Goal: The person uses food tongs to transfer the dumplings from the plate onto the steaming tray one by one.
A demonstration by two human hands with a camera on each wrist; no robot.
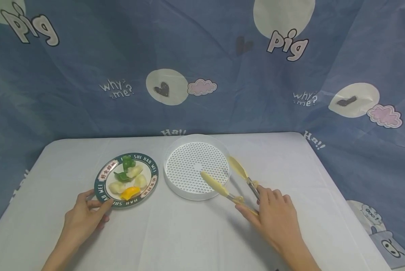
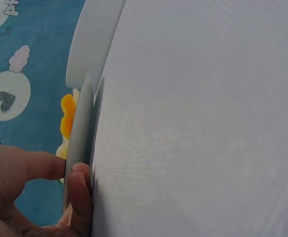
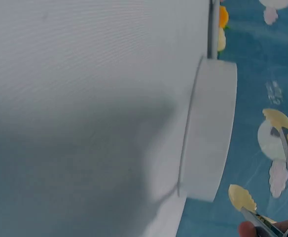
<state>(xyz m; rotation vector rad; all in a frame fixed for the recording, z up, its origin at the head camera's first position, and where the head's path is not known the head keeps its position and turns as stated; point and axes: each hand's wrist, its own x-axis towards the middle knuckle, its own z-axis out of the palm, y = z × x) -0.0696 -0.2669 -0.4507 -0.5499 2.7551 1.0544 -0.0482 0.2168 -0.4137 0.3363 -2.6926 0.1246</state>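
Note:
My left hand pinches the near-left rim of a round plate, thumb on top and fingers underneath, as the left wrist view also shows. On the plate lie green pepper pieces, pale whitish pieces and an orange-yellow pepper piece. To its right stands a white round steamer tray with a perforated bottom. My right hand holds metal tongs with yellow tips. The tong arms are spread, one tip over the tray's right part and the other beside its rim, with nothing between them.
A white cloth covers the table, whose far edge runs just behind the tray. Beyond it hangs a blue printed curtain, which also shows along the right side.

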